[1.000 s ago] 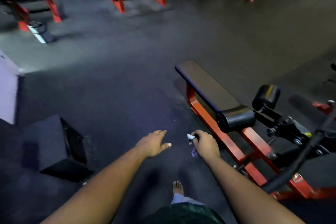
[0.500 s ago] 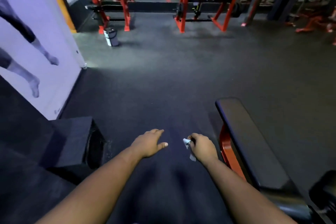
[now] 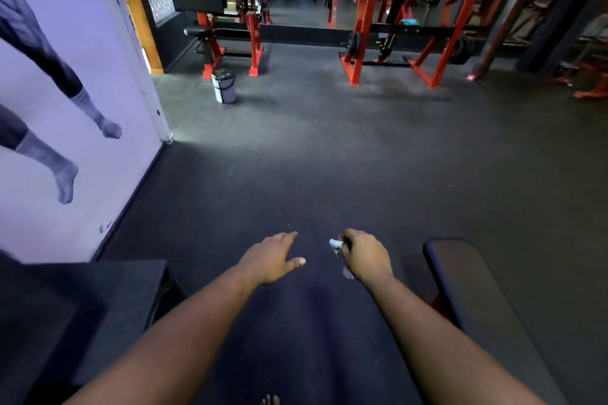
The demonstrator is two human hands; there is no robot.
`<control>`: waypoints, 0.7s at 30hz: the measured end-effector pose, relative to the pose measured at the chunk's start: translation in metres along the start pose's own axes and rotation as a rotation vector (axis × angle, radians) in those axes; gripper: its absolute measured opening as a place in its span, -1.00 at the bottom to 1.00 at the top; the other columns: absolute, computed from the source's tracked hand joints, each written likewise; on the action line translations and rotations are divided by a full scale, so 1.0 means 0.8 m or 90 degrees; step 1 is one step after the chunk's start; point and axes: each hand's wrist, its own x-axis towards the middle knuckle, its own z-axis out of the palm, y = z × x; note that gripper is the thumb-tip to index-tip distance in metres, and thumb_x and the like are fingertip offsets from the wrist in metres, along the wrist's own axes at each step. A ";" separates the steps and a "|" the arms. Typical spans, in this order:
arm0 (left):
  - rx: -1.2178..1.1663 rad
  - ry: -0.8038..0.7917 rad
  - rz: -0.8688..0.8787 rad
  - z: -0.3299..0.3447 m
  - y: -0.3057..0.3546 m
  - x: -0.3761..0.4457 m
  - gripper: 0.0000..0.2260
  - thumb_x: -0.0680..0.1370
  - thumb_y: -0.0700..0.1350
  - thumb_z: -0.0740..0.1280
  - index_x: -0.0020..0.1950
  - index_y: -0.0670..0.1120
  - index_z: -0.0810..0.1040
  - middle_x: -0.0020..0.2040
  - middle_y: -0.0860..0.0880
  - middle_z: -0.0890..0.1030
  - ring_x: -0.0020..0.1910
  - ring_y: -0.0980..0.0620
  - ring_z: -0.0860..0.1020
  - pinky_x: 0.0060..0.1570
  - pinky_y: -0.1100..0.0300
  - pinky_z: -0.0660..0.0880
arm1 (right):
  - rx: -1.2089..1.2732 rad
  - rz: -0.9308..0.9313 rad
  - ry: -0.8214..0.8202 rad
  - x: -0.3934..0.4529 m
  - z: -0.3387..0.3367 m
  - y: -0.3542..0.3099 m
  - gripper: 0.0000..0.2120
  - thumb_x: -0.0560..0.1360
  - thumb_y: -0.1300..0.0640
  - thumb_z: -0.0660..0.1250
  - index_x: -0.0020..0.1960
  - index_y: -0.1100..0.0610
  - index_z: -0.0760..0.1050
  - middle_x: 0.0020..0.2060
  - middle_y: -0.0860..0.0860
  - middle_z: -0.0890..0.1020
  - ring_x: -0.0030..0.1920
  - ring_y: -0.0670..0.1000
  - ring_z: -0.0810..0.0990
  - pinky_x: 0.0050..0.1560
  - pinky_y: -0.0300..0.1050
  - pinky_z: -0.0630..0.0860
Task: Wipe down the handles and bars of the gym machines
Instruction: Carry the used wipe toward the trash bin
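My right hand (image 3: pixel 365 255) grips a small white wipe (image 3: pixel 336 244), with one end sticking out by the thumb and another scrap hanging below the fist. My left hand (image 3: pixel 274 256) hovers beside it with fingers stretched out flat, holding nothing. Both hands are over the dark rubber floor, touching no machine. A black padded bench (image 3: pixel 473 299) with a red frame runs along the lower right, just right of my right forearm. Red-framed machines (image 3: pixel 358 52) with black bars stand far ahead across the floor.
A black box (image 3: pixel 108 299) sits on the floor at lower left, against a white wall with a printed figure (image 3: pixel 75 115). A small grey bin (image 3: pixel 223 87) stands near a red bench rack (image 3: pixel 230 29) at the back. Open floor lies between me and the racks.
The view has lifted and turned left, so the bench slid to the lower right and the far racks and wall came into sight. Both hands kept their pose, the wipe still gripped.
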 end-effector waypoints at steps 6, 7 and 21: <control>0.032 0.023 0.028 -0.116 -0.036 0.143 -0.26 0.62 0.33 0.21 0.68 0.00 0.09 0.64 -0.04 0.23 0.57 -0.11 0.28 0.46 -0.12 0.35 | -0.001 -0.005 0.066 0.164 -0.048 -0.043 -0.83 0.58 0.01 0.20 -0.20 -0.07 0.40 -0.34 -0.05 0.60 -0.25 0.06 0.56 -0.29 -0.07 0.42; 0.033 0.032 0.032 -0.133 -0.039 0.164 -0.26 0.62 0.34 0.22 0.67 0.00 0.11 0.63 -0.05 0.24 0.56 -0.12 0.29 0.46 -0.11 0.35 | 0.001 -0.006 0.073 0.189 -0.056 -0.045 -0.81 0.59 -0.04 0.21 -0.19 -0.07 0.41 -0.36 -0.05 0.62 -0.24 0.06 0.57 -0.26 -0.07 0.46; 0.076 0.116 0.002 -0.331 -0.029 0.524 -0.28 0.61 0.35 0.20 0.66 0.00 0.16 0.61 -0.07 0.30 0.54 -0.11 0.33 0.47 -0.01 0.34 | -0.031 -0.105 0.126 0.611 -0.183 -0.016 -0.75 0.59 -0.16 0.24 -0.05 -0.02 0.55 -0.13 0.00 0.67 -0.07 0.16 0.62 -0.14 -0.04 0.52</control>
